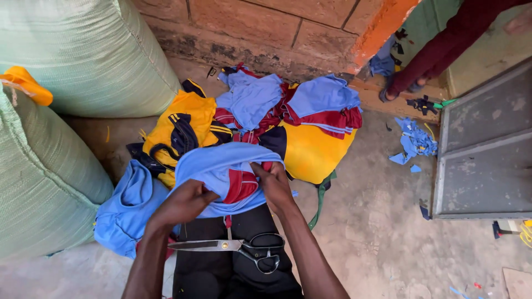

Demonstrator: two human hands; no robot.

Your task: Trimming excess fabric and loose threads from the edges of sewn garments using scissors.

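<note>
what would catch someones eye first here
A bright heap of yellow, blue and maroon garments on the concrete floor, centre. Both hands, left hand and right hand, grip a blue and maroon garment. Scissors lie on the lap below.

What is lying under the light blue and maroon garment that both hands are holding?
Under the blue and maroon garment held by the left hand and right hand are the person's black-clad lap and scissors. The scissors show fully; what lies beneath the garment's far edge is covered.

Tailoring workshop, garment pile [266, 122], scissors [233, 246], stuffed sacks [83, 50]
</note>
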